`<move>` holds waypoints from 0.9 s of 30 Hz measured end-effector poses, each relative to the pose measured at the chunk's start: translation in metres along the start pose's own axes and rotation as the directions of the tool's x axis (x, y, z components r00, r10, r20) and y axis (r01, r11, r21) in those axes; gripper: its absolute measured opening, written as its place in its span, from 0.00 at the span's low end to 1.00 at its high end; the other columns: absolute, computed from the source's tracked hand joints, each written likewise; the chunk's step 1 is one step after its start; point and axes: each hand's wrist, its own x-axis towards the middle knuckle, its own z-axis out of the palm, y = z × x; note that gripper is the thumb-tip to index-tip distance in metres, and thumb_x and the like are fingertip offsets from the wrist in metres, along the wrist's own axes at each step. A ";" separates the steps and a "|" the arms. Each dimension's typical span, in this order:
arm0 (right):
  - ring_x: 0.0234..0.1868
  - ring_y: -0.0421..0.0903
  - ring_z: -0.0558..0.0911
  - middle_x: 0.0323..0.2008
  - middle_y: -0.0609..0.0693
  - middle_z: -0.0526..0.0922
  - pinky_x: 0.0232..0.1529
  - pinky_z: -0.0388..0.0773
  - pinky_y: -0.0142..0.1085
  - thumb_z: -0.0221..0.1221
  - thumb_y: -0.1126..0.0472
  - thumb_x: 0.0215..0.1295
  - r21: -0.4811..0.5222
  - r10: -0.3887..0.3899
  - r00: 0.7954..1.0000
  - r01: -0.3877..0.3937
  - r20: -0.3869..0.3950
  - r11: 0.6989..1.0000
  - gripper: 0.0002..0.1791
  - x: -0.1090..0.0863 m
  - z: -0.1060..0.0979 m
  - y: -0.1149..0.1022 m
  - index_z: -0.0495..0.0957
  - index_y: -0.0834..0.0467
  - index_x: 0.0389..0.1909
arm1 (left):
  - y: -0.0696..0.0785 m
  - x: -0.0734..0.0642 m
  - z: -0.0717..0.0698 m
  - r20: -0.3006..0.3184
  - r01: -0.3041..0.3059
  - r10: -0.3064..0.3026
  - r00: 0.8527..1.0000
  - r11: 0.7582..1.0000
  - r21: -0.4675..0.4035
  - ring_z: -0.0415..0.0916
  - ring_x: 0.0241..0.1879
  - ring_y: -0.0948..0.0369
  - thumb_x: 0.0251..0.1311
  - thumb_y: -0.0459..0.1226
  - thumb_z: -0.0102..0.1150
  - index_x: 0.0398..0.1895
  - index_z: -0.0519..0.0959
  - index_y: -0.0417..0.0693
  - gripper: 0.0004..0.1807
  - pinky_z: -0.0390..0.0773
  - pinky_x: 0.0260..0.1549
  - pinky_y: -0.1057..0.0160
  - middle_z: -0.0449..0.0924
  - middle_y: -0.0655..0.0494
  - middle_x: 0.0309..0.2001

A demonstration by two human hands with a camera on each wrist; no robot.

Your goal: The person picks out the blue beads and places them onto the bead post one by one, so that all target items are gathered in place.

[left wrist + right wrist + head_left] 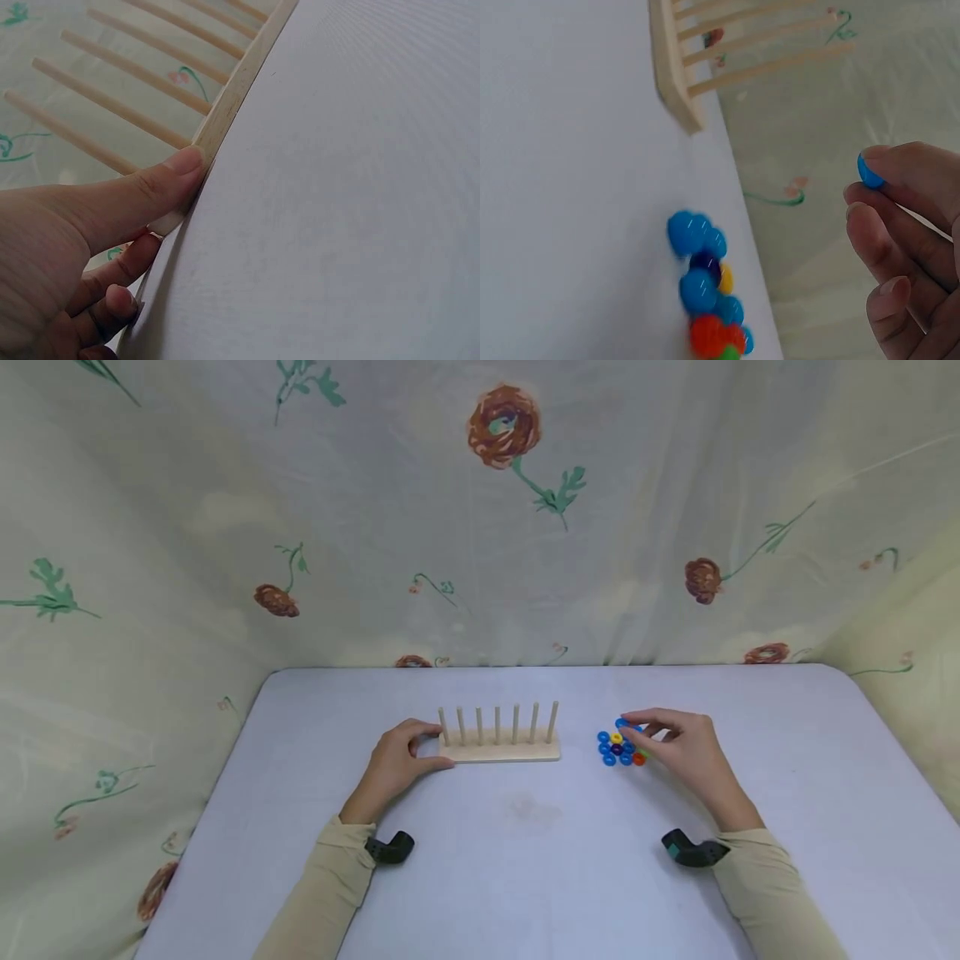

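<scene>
My left hand (393, 764) grips the left end of a pale wooden peg stand (498, 756), a long base with a row of several upright pegs. In the left wrist view the thumb (161, 176) lies along the front of the base, with the fingers partly hidden behind its end. My right hand (682, 747) is to the right of the stand, above a cluster of small beads (604, 749). Between thumb and index finger it pinches a blue bead (868, 171), raised over the others. Most of the clustered beads are blue, with yellow, red-orange, green and dark purple ones among them.
A white-covered table (525, 860) carries the stand and beads. Floral cloth (375, 510) hangs behind the table and along its sides. On each wrist sits a black camera, the left one (390, 848) and the right one (693, 850).
</scene>
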 end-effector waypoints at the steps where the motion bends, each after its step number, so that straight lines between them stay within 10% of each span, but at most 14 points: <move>1: 0.33 0.37 0.80 0.40 0.50 0.92 0.33 0.77 0.28 0.71 0.53 0.65 0.010 -0.012 1.000 0.012 0.000 1.000 0.13 0.002 0.001 -0.004 0.90 0.52 0.48 | 0.000 0.000 -0.001 0.000 0.000 0.000 1.000 1.000 -0.003 0.63 0.28 0.61 0.47 0.44 0.82 0.57 0.85 0.48 0.31 0.63 0.29 0.66 0.75 0.54 0.33; 27: 0.40 0.43 0.83 0.40 0.47 0.92 0.34 0.73 0.27 0.74 0.61 0.61 0.254 -0.260 0.962 0.274 -0.089 0.928 0.10 0.045 0.047 -0.098 0.91 0.52 0.44 | 0.001 -0.001 -0.002 0.000 -0.013 0.013 1.000 1.000 0.007 0.63 0.28 0.62 0.48 0.44 0.82 0.56 0.85 0.48 0.30 0.62 0.29 0.67 0.76 0.54 0.34</move>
